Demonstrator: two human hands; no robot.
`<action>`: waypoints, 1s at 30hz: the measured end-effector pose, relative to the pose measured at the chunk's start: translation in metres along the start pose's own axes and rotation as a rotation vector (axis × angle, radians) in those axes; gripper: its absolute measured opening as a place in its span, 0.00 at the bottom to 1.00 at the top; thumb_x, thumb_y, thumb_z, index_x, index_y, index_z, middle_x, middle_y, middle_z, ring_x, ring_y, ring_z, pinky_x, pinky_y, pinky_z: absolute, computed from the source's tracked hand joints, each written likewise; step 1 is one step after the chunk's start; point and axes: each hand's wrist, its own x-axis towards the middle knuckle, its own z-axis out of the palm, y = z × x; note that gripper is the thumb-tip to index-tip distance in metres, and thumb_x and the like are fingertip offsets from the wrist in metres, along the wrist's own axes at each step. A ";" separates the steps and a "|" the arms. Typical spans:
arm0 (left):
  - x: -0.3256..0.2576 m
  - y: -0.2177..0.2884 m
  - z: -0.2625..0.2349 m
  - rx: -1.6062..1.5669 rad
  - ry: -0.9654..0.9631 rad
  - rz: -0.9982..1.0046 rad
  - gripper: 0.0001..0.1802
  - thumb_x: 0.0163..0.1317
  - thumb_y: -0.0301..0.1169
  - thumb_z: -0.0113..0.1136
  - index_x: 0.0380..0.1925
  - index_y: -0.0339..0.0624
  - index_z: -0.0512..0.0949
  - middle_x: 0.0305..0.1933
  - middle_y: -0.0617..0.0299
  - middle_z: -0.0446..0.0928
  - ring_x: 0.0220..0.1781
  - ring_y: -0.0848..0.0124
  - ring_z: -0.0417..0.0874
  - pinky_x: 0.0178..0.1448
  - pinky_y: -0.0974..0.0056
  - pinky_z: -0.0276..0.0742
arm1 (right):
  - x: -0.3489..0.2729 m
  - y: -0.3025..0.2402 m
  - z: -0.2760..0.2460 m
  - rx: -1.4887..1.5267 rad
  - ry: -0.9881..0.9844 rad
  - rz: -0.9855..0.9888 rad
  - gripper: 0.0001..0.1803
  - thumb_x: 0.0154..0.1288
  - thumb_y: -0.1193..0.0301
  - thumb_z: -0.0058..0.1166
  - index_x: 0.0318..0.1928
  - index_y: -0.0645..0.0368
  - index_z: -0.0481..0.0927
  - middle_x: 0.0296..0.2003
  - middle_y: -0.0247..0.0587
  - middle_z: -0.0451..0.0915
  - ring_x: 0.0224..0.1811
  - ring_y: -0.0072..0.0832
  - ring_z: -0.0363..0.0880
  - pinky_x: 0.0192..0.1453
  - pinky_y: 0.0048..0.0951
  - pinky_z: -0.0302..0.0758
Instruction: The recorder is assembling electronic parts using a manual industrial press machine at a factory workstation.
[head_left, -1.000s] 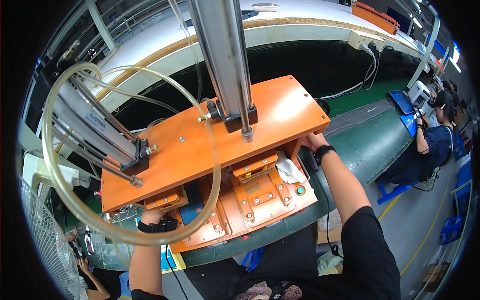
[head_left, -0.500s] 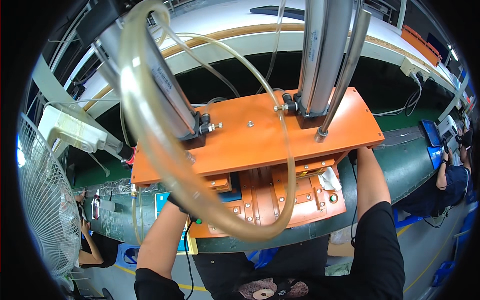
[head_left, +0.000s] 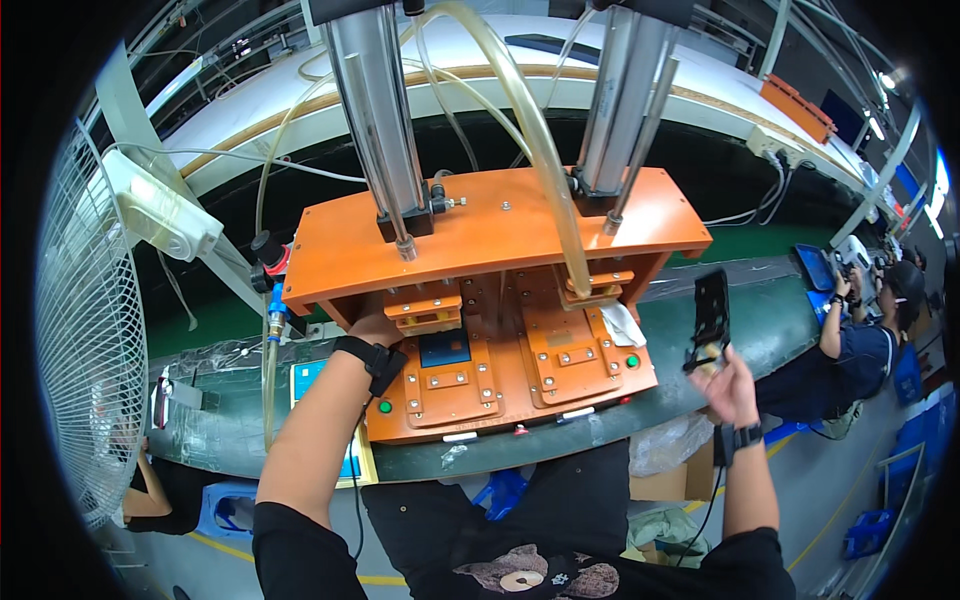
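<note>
My right hand [head_left: 735,388] is out to the right of the orange press [head_left: 490,225], its fingers pinching the lower end of a thin black phone-sized frame with cutouts [head_left: 711,310]. The frame stands nearly upright above the green worktop. My left hand [head_left: 376,329] reaches under the left side of the press's top plate, beside the left clamp block [head_left: 424,306]; its fingers are hidden there. A dark blue flat piece [head_left: 444,347] lies in the left orange fixture [head_left: 450,383]. The right fixture [head_left: 563,345] has a white cloth [head_left: 622,326] beside it.
Two air cylinders [head_left: 375,110] and a clear hose [head_left: 545,150] rise over the press. Green buttons [head_left: 386,407] sit at its front corners. A fan [head_left: 90,330] stands at far left. A co-worker [head_left: 850,330] sits at right; a cardboard box [head_left: 680,480] is below the worktop.
My right hand has come out from behind the press's right side and now shows the black frame. My left hand has moved farther under the top plate. The view has shifted, showing more of the fixtures.
</note>
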 end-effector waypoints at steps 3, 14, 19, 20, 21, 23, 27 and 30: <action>-0.013 0.020 -0.034 -0.161 0.022 -0.027 0.29 0.63 0.37 0.60 0.63 0.45 0.67 0.69 0.51 0.65 0.69 0.57 0.67 0.70 0.61 0.65 | -0.054 0.028 0.010 0.100 -0.272 0.039 0.26 0.68 0.60 0.51 0.61 0.64 0.69 0.56 0.54 0.76 0.56 0.49 0.77 0.64 0.53 0.72; -0.129 0.077 -0.065 -0.263 0.307 0.202 0.16 0.61 0.30 0.59 0.49 0.42 0.79 0.58 0.45 0.72 0.63 0.46 0.69 0.67 0.53 0.65 | -0.099 0.128 0.102 -0.001 -0.785 0.427 0.50 0.47 0.72 0.68 0.70 0.64 0.55 0.65 0.56 0.65 0.66 0.42 0.69 0.72 0.48 0.61; -0.194 0.120 -0.067 -0.557 0.246 0.420 0.41 0.47 0.46 0.75 0.60 0.42 0.72 0.65 0.49 0.68 0.70 0.50 0.65 0.72 0.49 0.59 | -0.081 0.169 0.153 0.124 -0.982 0.564 0.50 0.50 0.69 0.68 0.71 0.60 0.54 0.67 0.53 0.65 0.67 0.38 0.67 0.73 0.43 0.60; -0.206 0.134 -0.068 -0.609 0.187 0.457 0.45 0.45 0.48 0.77 0.62 0.42 0.70 0.66 0.48 0.66 0.71 0.47 0.63 0.71 0.49 0.60 | -0.083 0.175 0.164 0.173 -0.974 0.596 0.49 0.50 0.68 0.68 0.71 0.60 0.56 0.67 0.51 0.65 0.66 0.38 0.68 0.72 0.43 0.60; -0.213 0.146 -0.065 -0.604 0.151 0.465 0.47 0.44 0.51 0.76 0.62 0.41 0.70 0.66 0.48 0.65 0.71 0.47 0.62 0.72 0.48 0.60 | -0.084 0.180 0.176 0.215 -1.010 0.603 0.47 0.51 0.66 0.66 0.70 0.59 0.58 0.67 0.49 0.65 0.65 0.38 0.69 0.72 0.43 0.60; -0.218 0.156 -0.053 -0.538 0.147 0.465 0.46 0.46 0.52 0.75 0.62 0.41 0.70 0.66 0.50 0.66 0.71 0.49 0.63 0.71 0.48 0.61 | -0.082 0.197 0.180 0.256 -0.942 0.671 0.50 0.48 0.61 0.69 0.70 0.57 0.59 0.66 0.47 0.65 0.67 0.39 0.65 0.72 0.45 0.58; -0.212 0.147 -0.043 -0.490 0.290 0.417 0.38 0.41 0.31 0.76 0.57 0.39 0.73 0.58 0.51 0.74 0.66 0.50 0.71 0.67 0.52 0.68 | -0.077 0.205 0.195 0.288 -0.949 0.664 0.48 0.48 0.60 0.69 0.69 0.56 0.60 0.65 0.45 0.66 0.65 0.37 0.66 0.73 0.44 0.59; -0.193 0.134 -0.047 -0.513 0.312 0.422 0.38 0.41 0.28 0.74 0.57 0.39 0.72 0.59 0.49 0.74 0.66 0.49 0.71 0.66 0.53 0.70 | -0.075 0.195 0.203 0.232 -0.952 0.528 0.44 0.62 0.53 0.60 0.71 0.58 0.55 0.66 0.48 0.65 0.67 0.38 0.66 0.70 0.42 0.63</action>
